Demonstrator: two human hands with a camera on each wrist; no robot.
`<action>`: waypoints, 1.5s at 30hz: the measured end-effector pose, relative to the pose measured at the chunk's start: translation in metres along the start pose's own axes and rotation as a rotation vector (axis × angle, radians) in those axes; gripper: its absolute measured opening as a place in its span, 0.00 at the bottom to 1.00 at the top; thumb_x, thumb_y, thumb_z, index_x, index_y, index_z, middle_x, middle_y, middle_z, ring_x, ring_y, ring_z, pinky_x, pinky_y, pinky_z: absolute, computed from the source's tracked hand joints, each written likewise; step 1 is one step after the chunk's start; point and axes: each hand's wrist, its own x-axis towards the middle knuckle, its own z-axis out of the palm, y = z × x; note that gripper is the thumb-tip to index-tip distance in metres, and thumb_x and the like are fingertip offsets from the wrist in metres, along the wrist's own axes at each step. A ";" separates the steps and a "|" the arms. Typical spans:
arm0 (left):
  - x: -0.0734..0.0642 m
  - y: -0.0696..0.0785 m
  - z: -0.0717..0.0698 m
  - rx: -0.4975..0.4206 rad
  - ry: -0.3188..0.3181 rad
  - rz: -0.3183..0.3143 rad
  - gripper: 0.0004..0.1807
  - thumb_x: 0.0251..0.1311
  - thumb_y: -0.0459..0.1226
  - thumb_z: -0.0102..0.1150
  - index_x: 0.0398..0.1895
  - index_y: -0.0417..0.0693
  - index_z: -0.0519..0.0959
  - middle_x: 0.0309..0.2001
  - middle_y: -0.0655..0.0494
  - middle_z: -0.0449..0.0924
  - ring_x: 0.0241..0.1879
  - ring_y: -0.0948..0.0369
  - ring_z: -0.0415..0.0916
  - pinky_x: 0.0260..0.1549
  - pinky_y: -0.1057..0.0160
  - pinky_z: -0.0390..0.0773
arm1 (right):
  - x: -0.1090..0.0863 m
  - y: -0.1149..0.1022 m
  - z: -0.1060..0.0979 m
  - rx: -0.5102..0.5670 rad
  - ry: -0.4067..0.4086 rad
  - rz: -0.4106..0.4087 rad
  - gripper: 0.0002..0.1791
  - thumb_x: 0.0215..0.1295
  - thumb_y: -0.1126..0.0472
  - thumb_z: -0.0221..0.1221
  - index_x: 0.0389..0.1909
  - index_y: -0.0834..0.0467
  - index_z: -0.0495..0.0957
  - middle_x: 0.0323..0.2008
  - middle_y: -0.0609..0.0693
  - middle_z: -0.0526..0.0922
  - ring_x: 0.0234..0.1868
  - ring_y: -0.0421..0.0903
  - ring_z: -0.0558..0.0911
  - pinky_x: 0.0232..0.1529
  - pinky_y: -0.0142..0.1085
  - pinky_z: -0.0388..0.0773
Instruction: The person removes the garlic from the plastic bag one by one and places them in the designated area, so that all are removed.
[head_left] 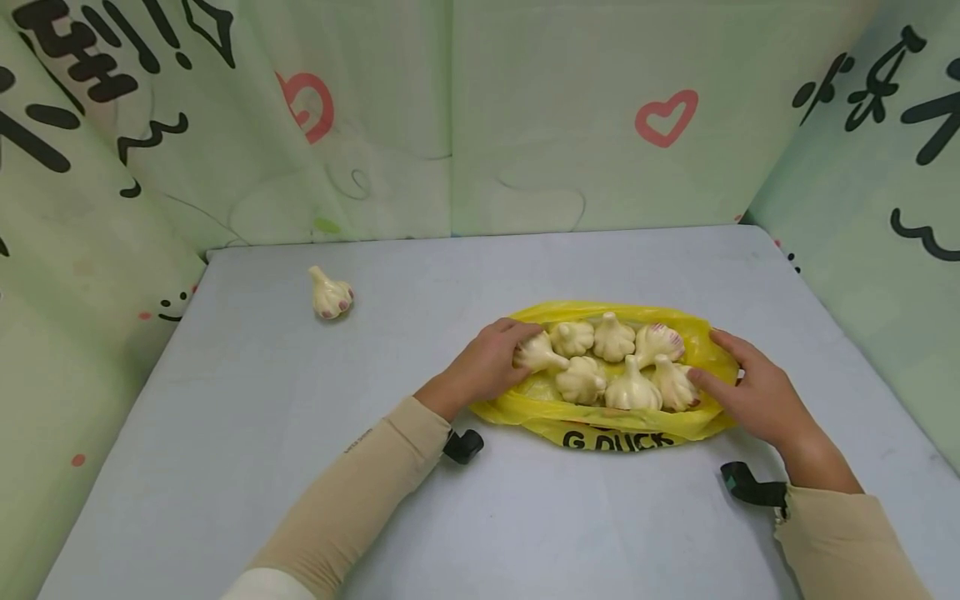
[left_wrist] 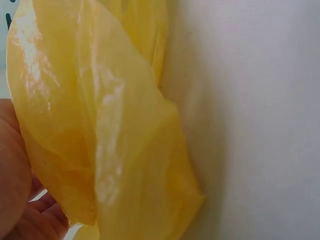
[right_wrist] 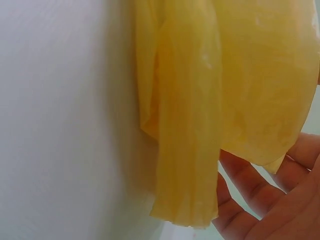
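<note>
A yellow plastic bag (head_left: 600, 417) lies wide open on the table, its rim rolled down, with several white garlic bulbs (head_left: 632, 387) inside. My left hand (head_left: 491, 358) holds the bag's left end, fingers over the rim beside the leftmost bulb; its thumb is mostly hidden. At the opposite end my right hand (head_left: 761, 396) grips the bag, the thumb reaching inside against a bulb and the fingers along the outside. In the left wrist view, fingers (left_wrist: 47, 217) show behind the yellow plastic (left_wrist: 130, 135). Curved fingers (right_wrist: 250, 185) lie behind the bag (right_wrist: 190, 125) in the right wrist view.
A single garlic bulb (head_left: 331, 296) with pinkish spots lies at the back left of the pale table (head_left: 247, 467). Green printed curtains (head_left: 525, 125) enclose the table's back and sides. A black wrist camera (head_left: 462, 447) sits at each sleeve.
</note>
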 end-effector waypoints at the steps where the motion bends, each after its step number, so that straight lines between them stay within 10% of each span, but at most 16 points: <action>1: 0.000 0.000 0.000 -0.002 0.001 0.002 0.30 0.65 0.35 0.66 0.70 0.45 0.70 0.64 0.44 0.71 0.62 0.51 0.70 0.60 0.58 0.72 | 0.000 0.000 0.000 0.000 0.000 0.000 0.45 0.73 0.46 0.56 0.75 0.72 0.49 0.71 0.76 0.53 0.66 0.76 0.59 0.57 0.70 0.63; 15: -0.009 0.003 -0.016 -0.132 -0.051 -0.006 0.33 0.66 0.36 0.62 0.74 0.49 0.66 0.67 0.46 0.68 0.60 0.54 0.69 0.57 0.59 0.73 | 0.000 -0.001 -0.001 0.007 -0.002 -0.014 0.45 0.73 0.47 0.56 0.75 0.72 0.49 0.72 0.76 0.53 0.67 0.77 0.58 0.58 0.71 0.61; 24: -0.020 -0.004 -0.036 -0.358 0.089 0.036 0.32 0.64 0.34 0.65 0.71 0.45 0.70 0.65 0.45 0.68 0.56 0.53 0.75 0.56 0.63 0.74 | 0.000 -0.001 -0.001 0.002 -0.002 -0.009 0.45 0.73 0.46 0.56 0.75 0.72 0.49 0.71 0.76 0.53 0.66 0.77 0.59 0.58 0.71 0.61; 45: -0.035 -0.036 -0.064 -0.502 0.348 -0.214 0.31 0.61 0.38 0.68 0.67 0.41 0.72 0.58 0.48 0.74 0.52 0.53 0.77 0.53 0.58 0.78 | 0.002 0.001 -0.002 -0.002 -0.011 0.003 0.45 0.73 0.46 0.55 0.76 0.72 0.49 0.72 0.75 0.52 0.66 0.77 0.59 0.58 0.71 0.61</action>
